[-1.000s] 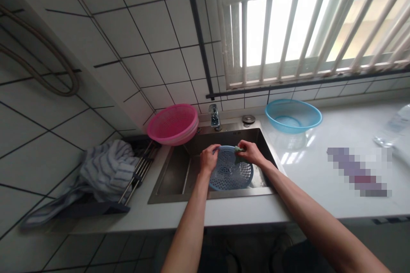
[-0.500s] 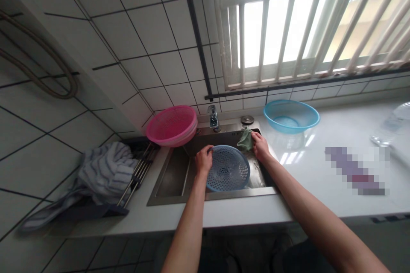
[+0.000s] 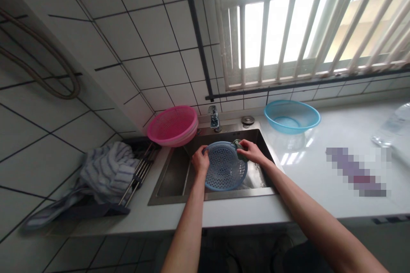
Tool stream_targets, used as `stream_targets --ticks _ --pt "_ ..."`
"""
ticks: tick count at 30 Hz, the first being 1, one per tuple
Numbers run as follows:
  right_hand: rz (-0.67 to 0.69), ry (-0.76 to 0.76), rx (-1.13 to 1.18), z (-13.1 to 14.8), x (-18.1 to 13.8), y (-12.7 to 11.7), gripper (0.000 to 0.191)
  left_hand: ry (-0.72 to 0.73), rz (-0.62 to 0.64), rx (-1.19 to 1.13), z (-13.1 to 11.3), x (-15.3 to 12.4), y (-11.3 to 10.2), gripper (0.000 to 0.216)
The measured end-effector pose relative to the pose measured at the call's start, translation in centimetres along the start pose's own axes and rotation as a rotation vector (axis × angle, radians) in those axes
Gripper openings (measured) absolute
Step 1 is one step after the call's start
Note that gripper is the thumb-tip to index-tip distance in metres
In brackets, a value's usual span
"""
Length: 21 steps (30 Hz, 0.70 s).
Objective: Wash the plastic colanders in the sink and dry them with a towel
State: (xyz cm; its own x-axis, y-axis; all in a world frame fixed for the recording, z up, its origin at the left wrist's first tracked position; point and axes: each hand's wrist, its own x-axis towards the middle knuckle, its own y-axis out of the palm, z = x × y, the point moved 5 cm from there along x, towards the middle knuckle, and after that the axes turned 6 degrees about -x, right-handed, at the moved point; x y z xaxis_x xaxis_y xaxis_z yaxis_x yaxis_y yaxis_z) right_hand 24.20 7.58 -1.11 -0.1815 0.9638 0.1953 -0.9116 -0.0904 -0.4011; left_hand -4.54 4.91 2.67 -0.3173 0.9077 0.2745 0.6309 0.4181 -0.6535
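Blue basket (image 3: 226, 170) gripped by its rim, cloth (image 3: 237, 145) against it

The blue basket is in the sink (image 3: 174, 199), lower centre of the frame. The left hand (image 3: 200, 160) has its fingers clamped on the upper-left rim, likely to steady it; the right hand (image 3: 251, 152) has its fingers closed on the cloth at the upper-right rim. The pink basket (image 3: 173, 126) overhangs the sink's upper-left corner near the tap (image 3: 214, 118), perhaps crowding that side. Right of centre, a light-blue basin (image 3: 290, 121) stands on the worktop (image 3: 243, 215).
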Motion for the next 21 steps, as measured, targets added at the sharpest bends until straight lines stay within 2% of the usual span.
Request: stream_targets --ticks 4,7,10,15,21 --pt "-0.028 -0.025 -0.142 -0.2 -0.3 0.3 0.025 0.106 0.088 -0.064 -0.6 -0.2 0.8 0.022" --pt "0.046 -0.058 -0.117 -0.3 -0.3 1.1 0.023 0.298 0.180 -0.090 -2.4 -0.9 1.9 0.028" --pt "0.110 -0.097 -0.087 0.0 -0.2 2.0 0.023 0.442 0.252 -0.009 -4.1 -1.8 3.0 0.028" --pt "0.133 -0.139 -0.065 1.4 -0.5 2.6 0.025 0.474 0.295 0.039 -4.9 -2.3 3.7 0.014" --pt "0.142 -0.144 -0.095 2.4 -0.7 2.3 0.024 0.478 0.276 0.093 -5.1 -2.3 3.2 0.014"
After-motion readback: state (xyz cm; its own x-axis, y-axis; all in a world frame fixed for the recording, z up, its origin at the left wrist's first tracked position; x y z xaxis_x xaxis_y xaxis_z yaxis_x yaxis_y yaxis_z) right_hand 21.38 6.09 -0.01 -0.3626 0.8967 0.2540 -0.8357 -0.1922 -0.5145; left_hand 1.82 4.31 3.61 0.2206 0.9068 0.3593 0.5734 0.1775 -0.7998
